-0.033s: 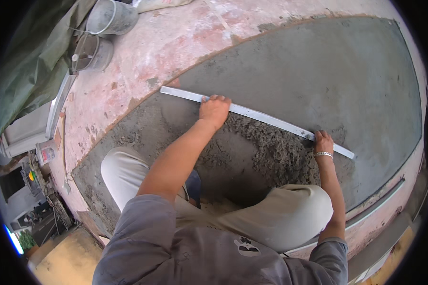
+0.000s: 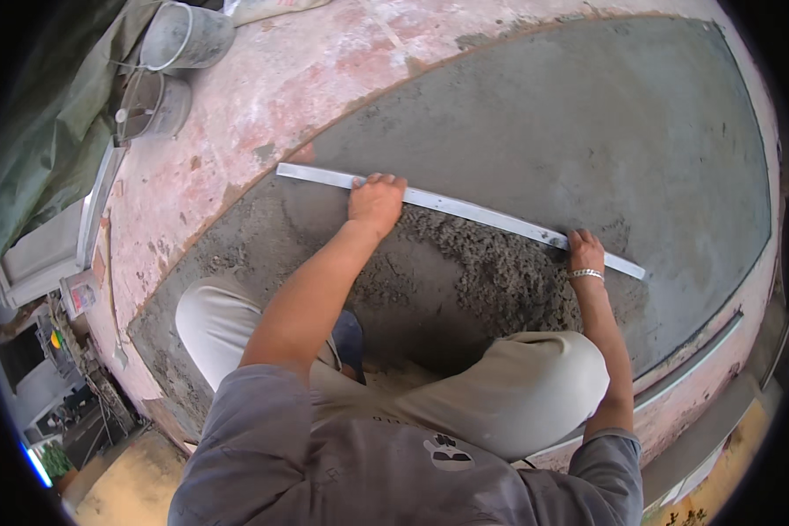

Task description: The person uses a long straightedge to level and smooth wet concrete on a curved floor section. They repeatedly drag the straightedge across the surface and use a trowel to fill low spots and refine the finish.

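A long silver metal straightedge [image 2: 478, 210] lies slantwise across wet grey mortar [image 2: 570, 114], its left end higher in the view than its right. My left hand [image 2: 377, 203] is closed over the bar left of its middle, fingers hooked over the far edge. Toward the right end, my right hand [image 2: 586, 252], with a silver bracelet at the wrist, grips it as well. Along the near side of the bar, between my hands, rough crumbly mortar [image 2: 508, 280] is heaped. Beyond the bar the surface looks much smoother. The undersides of both hands are hidden.
My bent knees [image 2: 535, 377] frame the rough patch. Two grey buckets, an upper one [image 2: 197, 37] and a lower one [image 2: 168, 107], stand at the far left beside a green tarp [image 2: 53, 149]. Pinkish bare floor [image 2: 228, 114] borders the mortar. A long strip [image 2: 693, 355] runs along the right edge.
The whole view has turned slightly, shifting the scene a little left. Against the mortar, the straightedge and both hands keep about the same place and grip.
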`<state>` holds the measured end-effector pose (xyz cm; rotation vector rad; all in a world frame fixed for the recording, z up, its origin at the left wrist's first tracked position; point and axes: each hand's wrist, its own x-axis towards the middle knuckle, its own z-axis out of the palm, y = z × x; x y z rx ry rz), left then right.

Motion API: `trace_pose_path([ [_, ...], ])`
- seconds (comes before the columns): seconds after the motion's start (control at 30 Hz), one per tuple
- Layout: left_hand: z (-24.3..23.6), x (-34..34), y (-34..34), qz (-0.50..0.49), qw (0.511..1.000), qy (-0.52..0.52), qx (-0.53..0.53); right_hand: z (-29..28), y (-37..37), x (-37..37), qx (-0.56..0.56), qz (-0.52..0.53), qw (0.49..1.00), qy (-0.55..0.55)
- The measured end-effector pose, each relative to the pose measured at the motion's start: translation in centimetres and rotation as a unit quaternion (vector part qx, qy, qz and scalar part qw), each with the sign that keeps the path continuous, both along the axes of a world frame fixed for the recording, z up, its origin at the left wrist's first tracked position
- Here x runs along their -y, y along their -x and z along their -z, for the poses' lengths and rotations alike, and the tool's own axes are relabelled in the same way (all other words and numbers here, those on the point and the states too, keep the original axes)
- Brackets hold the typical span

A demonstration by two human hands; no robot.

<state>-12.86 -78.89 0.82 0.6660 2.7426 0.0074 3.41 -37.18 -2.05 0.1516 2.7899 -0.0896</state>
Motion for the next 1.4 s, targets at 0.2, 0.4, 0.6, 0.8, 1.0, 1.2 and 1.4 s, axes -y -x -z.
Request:
trace_pose_path([
  [0.2, -0.2, 4.7, -2.2, -0.004, 1.0, 0.014, 0.012, -0.5, -1.9, 5.5, -0.028, 0.011, 1.0, 0.009],
  [0.4, -5.0, 6.7, -4.0, 0.094, 0.941, 0.246, 0.213, -4.6, -6.2, 11.2, 0.086, 0.018, 0.995, 0.056],
  [0.6, -5.5, -0.3, 2.2, 0.087, 0.985, 0.122, 0.09, -4.4, 0.1, 1.1, -0.074, 0.035, 0.997, -0.003],
  [0.8, -1.4, -13.7, 4.9, 0.109, 0.994, -0.006, -0.001, -1.9, 2.0, -10.9, -0.001, 0.128, 0.989, -0.077],
  [1.0, -0.2, -17.7, 0.9, 0.164, 0.986, -0.033, 0.013, -1.3, -7.6, -13.1, 0.012, 0.149, 0.985, -0.085],
  [1.2, 0.5, -14.1, -2.6, 0.195, 0.979, -0.062, 0.022, -1.3, -14.2, -7.6, -0.027, 0.163, 0.984, -0.069],
  [1.4, -2.5, -7.6, -4.4, 0.238, 0.969, 0.001, 0.066, -4.5, -15.9, 0.6, 0.12, 0.189, 0.974, 0.022],
])
